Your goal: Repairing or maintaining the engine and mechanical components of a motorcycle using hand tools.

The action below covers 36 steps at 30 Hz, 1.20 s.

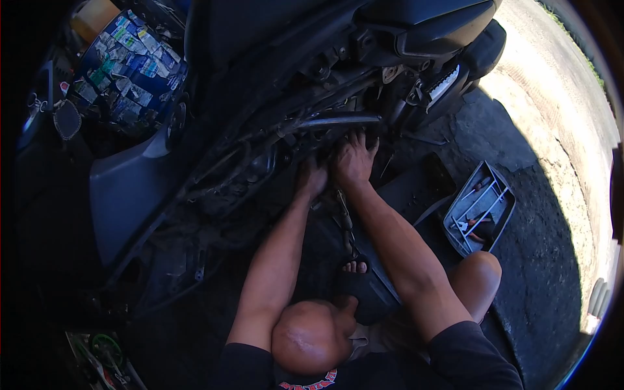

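A dark scooter (260, 78) with its lower side uncovered fills the upper part of the head view, its frame tubes and engine parts exposed. Both my arms stretch out to its shadowed underside. My right hand (354, 159) lies against the dark parts below a shiny metal tube (331, 121), back of the hand up and fingers spread. Close beside it, my left hand (313, 177) reaches in among the machine's lower parts; shadow hides its fingers. A thin metal piece (344, 211) extends from below my right hand toward my sandalled foot (354, 266).
A grey tray (448, 227) holding screwdrivers, metal rods and pliers lies right of my right arm. The blue drum (133, 65) covered in labels stands far left. Near left, a box (81, 354) holds a green ring-shaped item. Sunlit ground (559, 162) borders the shaded floor.
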Each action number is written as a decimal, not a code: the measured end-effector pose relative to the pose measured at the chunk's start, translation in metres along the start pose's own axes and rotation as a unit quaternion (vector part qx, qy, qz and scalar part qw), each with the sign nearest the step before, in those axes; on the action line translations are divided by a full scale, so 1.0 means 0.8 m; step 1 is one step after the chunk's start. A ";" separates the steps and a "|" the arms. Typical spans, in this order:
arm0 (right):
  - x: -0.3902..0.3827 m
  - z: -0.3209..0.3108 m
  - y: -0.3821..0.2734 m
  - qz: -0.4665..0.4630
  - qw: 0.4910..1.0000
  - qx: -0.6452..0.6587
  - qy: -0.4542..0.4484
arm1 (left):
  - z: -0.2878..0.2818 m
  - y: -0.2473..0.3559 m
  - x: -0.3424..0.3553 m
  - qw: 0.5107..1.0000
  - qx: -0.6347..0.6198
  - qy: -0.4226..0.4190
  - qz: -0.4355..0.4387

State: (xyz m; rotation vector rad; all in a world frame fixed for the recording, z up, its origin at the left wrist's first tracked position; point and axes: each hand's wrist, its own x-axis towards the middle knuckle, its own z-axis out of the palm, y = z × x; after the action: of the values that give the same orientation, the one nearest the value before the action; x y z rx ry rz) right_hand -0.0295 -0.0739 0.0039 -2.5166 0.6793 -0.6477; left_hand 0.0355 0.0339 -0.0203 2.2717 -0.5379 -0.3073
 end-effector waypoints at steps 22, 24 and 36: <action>0.003 0.011 0.009 -0.009 1.000 0.005 -0.012 | -0.006 0.017 -0.003 0.999 -0.017 -0.019 -0.025; 0.001 0.017 0.012 -0.005 1.000 -0.004 0.003 | -0.004 0.019 -0.003 0.999 -0.013 -0.024 -0.031; 0.002 0.001 0.002 0.000 1.000 -0.010 -0.012 | -0.004 0.012 0.002 0.999 -0.026 -0.018 -0.005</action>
State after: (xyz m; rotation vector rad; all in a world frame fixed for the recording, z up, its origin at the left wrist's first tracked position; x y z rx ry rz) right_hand -0.0281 -0.0761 0.0026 -2.5384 0.6804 -0.6122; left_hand 0.0350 0.0293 -0.0115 2.2229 -0.5303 -0.3640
